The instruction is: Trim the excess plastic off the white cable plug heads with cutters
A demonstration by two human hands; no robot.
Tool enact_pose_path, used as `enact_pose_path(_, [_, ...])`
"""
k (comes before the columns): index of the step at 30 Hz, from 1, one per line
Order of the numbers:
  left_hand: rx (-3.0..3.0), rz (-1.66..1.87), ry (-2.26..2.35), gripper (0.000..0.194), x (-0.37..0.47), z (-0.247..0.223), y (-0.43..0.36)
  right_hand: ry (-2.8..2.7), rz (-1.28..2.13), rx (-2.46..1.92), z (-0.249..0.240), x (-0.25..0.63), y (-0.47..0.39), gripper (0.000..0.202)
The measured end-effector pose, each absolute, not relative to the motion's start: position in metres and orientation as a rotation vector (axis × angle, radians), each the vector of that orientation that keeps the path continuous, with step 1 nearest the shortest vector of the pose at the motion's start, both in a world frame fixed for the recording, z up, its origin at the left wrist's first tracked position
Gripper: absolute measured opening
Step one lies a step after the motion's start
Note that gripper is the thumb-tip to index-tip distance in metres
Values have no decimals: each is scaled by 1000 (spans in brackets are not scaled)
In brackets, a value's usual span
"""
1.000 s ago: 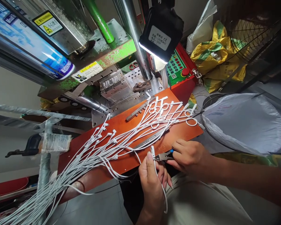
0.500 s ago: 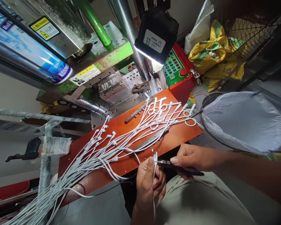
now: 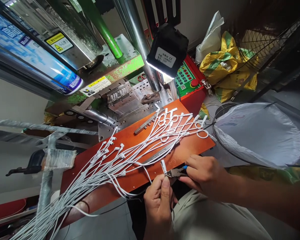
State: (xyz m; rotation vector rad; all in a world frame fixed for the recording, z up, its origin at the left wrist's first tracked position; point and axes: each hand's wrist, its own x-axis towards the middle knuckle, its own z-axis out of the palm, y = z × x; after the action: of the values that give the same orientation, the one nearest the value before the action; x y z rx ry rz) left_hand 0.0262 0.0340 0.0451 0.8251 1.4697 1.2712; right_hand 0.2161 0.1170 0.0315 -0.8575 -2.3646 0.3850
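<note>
Between thumb and fingers, my left hand (image 3: pixel 160 196) pinches a white cable whose moulded white connector (image 3: pixel 163 165) points up past the thumb. Wrapped round a pair of cutting pliers (image 3: pixel 177 172) with a bit of blue on the handle is my right hand (image 3: pixel 205 171). The pliers' jaws meet the base of the connector; whether they are closed on it I cannot tell. Behind my hands, a bundle of white cables (image 3: pixel 90 180) with white ends and small rings lies across an orange board (image 3: pixel 187 150).
A green press with a steel die (image 3: pixel 125 98) stands behind the board, under a black lamp (image 3: pixel 167 50). On the right are a red control box (image 3: pixel 198 95), yellow sacks (image 3: pixel 222 63) and a bin lined with a white bag (image 3: pixel 265 133). Metal strips (image 3: pixel 162 152) lie among the cables.
The connector has turned in my left hand, and the pliers have moved to its base. My right hand has changed its grip, with the blue on the handle now showing. The view has shifted slightly.
</note>
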Motion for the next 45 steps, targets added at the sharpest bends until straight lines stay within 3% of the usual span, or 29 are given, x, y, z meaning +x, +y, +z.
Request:
enact_pose_path(5, [748, 1290, 1465, 47, 30, 43, 33, -2367, 849, -825, 31, 221, 118, 57])
enact_pose_path(15, [1077, 1282, 1629, 49, 29, 27, 29, -2311, 306, -959, 33, 211, 107, 50])
enact_pose_path(35, [1616, 1268, 1765, 41, 23, 32, 30, -2460, 240, -832, 32, 221, 121, 39])
enact_pose_path(38, [1554, 1265, 1728, 41, 24, 33, 30, -2483, 375, -825, 32, 223, 122, 39])
enact_pose_path(45, [881, 1317, 1474, 45, 39, 32, 31, -2398, 1151, -880, 41, 226, 120, 47])
